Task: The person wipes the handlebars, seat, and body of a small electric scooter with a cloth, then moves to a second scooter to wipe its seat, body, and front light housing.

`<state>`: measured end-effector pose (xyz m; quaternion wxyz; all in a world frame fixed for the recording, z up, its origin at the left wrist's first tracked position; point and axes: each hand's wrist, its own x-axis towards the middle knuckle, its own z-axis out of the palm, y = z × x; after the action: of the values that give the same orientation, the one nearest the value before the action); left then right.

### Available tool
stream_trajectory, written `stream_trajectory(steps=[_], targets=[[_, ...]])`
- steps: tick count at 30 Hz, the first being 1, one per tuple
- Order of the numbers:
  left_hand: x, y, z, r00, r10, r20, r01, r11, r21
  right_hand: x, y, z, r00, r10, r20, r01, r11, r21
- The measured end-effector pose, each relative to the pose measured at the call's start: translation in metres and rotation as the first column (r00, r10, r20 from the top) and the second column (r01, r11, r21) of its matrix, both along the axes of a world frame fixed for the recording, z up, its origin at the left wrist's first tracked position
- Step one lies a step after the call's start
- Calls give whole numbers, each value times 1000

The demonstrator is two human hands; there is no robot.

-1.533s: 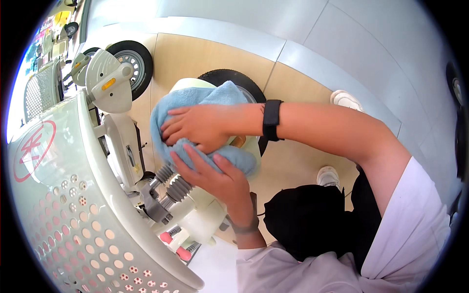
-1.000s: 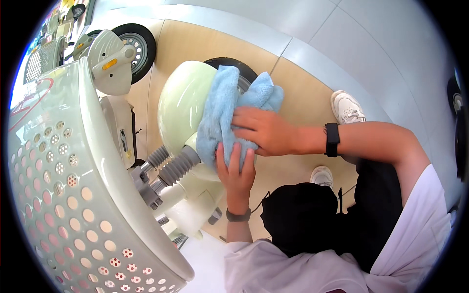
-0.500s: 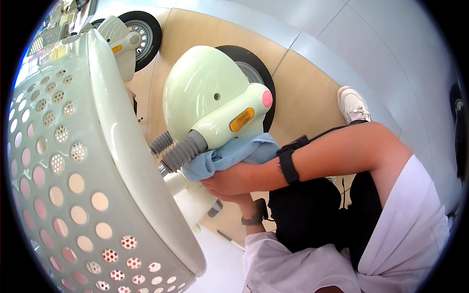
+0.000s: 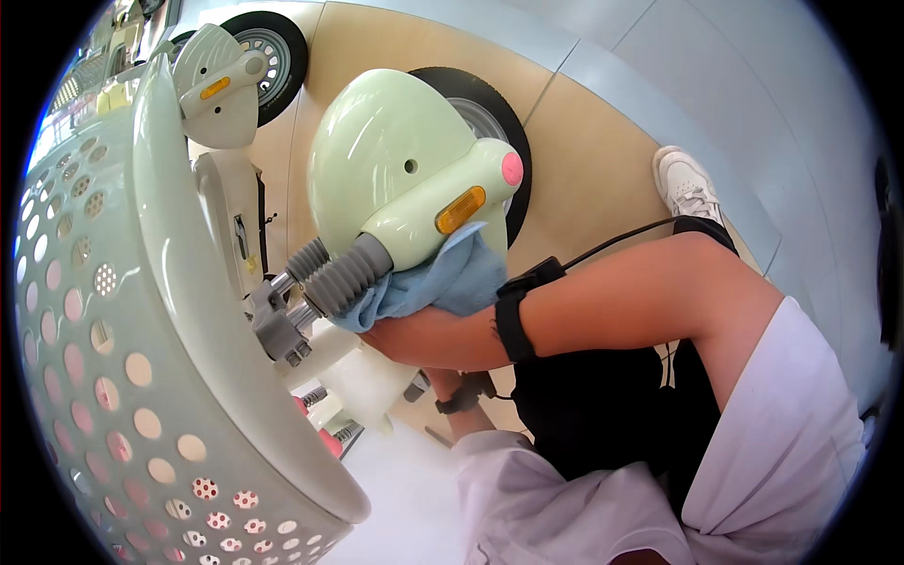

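Note:
A light-blue cloth [image 4: 461, 273] is bunched under the pale green fork cover of a scooter's front wheel. My right hand [image 4: 391, 337] reaches in from the right with this cloth held about its fingers, which are mostly hidden. The cloth touches the grey ribbed fork boot [image 4: 348, 275] and the underside of the cover with its orange reflector [image 4: 460, 210]. My left hand [image 4: 441, 379] comes up from below, behind my right forearm; its fingers are out of sight. A pale green mudguard [image 4: 377, 141] sits over the black tyre [image 4: 513, 122].
A perforated pale green basket [image 4: 155, 311] fills the left side. Grey fork clamp parts [image 4: 275, 325] show beside it. Another scooter's front wheel [image 4: 273, 71] stands at the far left. My white shoe [image 4: 687, 184] rests on the floor at the right.
My right hand and the cloth have shifted left and slightly down, along the fork boots. The view has shifted, so the basket sits farther left and the fork clamp shows.

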<state>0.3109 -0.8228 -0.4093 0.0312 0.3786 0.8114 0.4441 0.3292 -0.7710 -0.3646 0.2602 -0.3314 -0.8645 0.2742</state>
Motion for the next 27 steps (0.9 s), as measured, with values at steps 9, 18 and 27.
stream_trajectory(steps=[9,18,27], targets=[[-1,1,3,999,-24,36,24,1000,5,-26,-47,-43,978,-172,121,87,855,512],[0,-11,3,998,-27,53,27,999,19,-9,-2,-3,993,20,-114,-8,994,106],[1,-20,-1,996,-39,75,36,999,34,-3,-10,-23,941,30,-337,-30,1000,4]])
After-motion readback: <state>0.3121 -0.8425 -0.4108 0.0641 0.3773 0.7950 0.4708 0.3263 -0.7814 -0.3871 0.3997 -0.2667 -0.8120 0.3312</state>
